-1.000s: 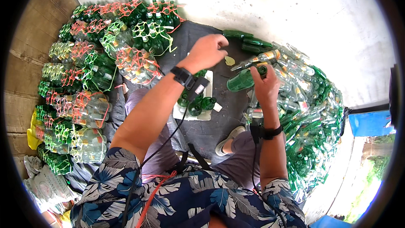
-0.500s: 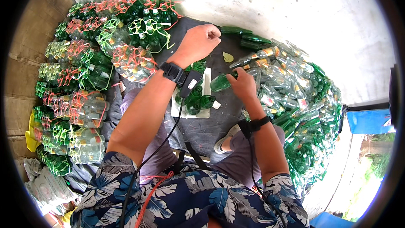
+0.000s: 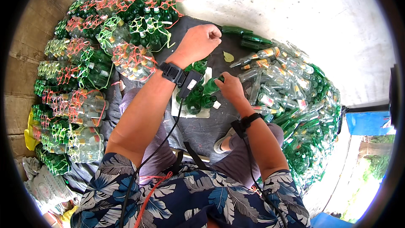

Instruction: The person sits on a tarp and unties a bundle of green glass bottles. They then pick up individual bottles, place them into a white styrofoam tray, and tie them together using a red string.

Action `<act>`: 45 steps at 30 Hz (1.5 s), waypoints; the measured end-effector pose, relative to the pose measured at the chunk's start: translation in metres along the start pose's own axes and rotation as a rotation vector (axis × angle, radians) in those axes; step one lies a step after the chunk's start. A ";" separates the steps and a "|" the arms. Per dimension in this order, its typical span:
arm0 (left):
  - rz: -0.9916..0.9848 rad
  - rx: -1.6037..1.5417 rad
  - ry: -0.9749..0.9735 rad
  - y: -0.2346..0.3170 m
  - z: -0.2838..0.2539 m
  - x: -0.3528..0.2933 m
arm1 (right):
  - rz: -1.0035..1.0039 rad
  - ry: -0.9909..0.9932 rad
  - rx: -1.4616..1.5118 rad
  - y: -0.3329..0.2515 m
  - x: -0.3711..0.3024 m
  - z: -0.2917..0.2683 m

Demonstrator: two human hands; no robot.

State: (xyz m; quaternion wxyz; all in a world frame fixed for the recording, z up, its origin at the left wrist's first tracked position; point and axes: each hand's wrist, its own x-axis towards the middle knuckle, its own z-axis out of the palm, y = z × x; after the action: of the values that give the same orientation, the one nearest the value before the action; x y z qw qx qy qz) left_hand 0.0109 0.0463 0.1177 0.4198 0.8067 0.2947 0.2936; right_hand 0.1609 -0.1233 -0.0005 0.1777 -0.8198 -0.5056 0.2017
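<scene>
My right hand [image 3: 231, 87] grips a green glass bottle [image 3: 211, 86] by its neck end, with its body tilted over the right side of a white tray [image 3: 204, 113]. Several green bottles [image 3: 194, 107] stand close together in that tray. Beyond the tray, my left hand [image 3: 199, 41] is raised with its fingers curled closed; whatever they may hold is hidden. My left forearm and the black device strapped at the wrist cover part of the tray and its bottles.
Bundles of bottles [image 3: 134, 63] tied with red and yellow-green strips fill the left side. A large heap of loose clear and green bottles [image 3: 291, 88] lies to the right. Dark cloth [image 3: 194, 131] covers the floor, and a pale wall [image 3: 253, 0] rises behind.
My right hand has moved left with the green bottle, bringing it from beside the tray to above the tray's right side. My left hand has stayed almost still.
</scene>
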 end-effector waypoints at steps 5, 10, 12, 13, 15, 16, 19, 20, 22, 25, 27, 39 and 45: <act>-0.010 -0.011 -0.007 -0.001 -0.002 -0.001 | -0.006 -0.022 0.011 0.000 0.001 0.007; -0.025 0.011 -0.017 0.002 -0.005 -0.003 | -0.019 -0.023 0.022 0.001 0.002 0.012; -0.021 0.017 -0.019 0.001 -0.005 -0.003 | -0.020 -0.020 0.019 0.002 0.003 0.017; -0.020 0.021 -0.020 0.001 -0.006 -0.003 | -0.020 -0.019 0.018 0.003 0.004 0.019; -0.005 0.018 -0.013 0.000 -0.006 -0.004 | -0.029 -0.026 0.002 0.001 0.004 0.020; 0.003 0.016 -0.010 0.000 -0.006 -0.004 | -0.033 -0.030 -0.005 0.000 0.004 0.021; -0.016 0.011 -0.026 0.001 -0.008 -0.004 | -0.027 -0.039 0.000 0.000 0.003 0.023; -0.015 0.010 -0.026 0.001 -0.008 -0.004 | -0.030 -0.037 0.002 -0.001 0.002 0.023; -0.014 0.007 -0.028 0.001 -0.009 -0.004 | -0.035 -0.032 0.005 -0.002 0.001 0.023; -0.002 0.002 -0.022 -0.001 -0.009 -0.005 | -0.021 -0.045 -0.013 -0.006 0.000 0.022; 0.002 0.010 -0.026 -0.002 -0.009 -0.005 | -0.011 -0.053 -0.042 -0.009 -0.001 0.021; -0.077 -0.022 -0.089 0.000 -0.011 -0.006 | 0.015 -0.102 -0.064 -0.013 -0.006 0.009; -0.021 -0.012 -0.105 -0.004 -0.010 -0.005 | 0.030 -0.120 -0.067 -0.015 -0.010 0.003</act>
State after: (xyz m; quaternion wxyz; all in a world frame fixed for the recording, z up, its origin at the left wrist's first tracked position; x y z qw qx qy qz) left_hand -0.0007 0.0494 0.1182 0.4427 0.8152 0.2790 0.2481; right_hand 0.1433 -0.1257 0.0058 0.1163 -0.8192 -0.5095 0.2362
